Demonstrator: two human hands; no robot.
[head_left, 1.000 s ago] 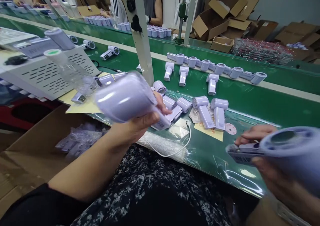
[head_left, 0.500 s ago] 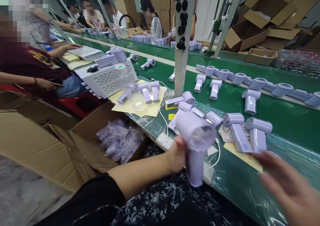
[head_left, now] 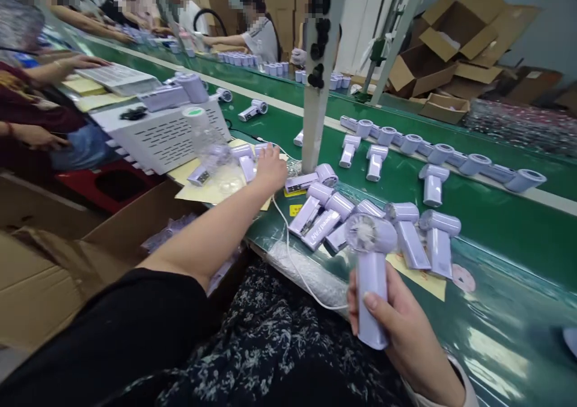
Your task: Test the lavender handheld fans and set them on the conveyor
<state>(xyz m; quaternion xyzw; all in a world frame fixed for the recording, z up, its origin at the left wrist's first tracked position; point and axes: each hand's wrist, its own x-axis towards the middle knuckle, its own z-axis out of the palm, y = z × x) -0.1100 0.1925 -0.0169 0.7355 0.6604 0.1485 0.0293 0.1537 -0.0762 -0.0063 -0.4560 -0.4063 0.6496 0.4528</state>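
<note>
The green bench (head_left: 396,184) runs across in front of me, with a post (head_left: 313,118) rising from it and a slotted white case (head_left: 162,136) to the left. Below the case, beside my knees, is a cardboard box (head_left: 130,214).

What has just changed is my hands. Half a second ago my left held a fan and my right was bare; now a fan (head_left: 372,287) is in my right hand (head_left: 401,311), fingers and thumb wrapped round its handle, its round head up, above the near edge of the bench. I take it that I passed it across, which frees my left for another piece.

My left hand (head_left: 271,169) has gone out to the pair of fans (head_left: 247,166) on the yellow paper (head_left: 184,195). Its fingers are partly bent over them, but its back faces me, so I can't tell whether it grips one.

Between my hands lies a heap of fans (head_left: 320,226); a thin white cable (head_left: 331,307) loops below it.
</note>
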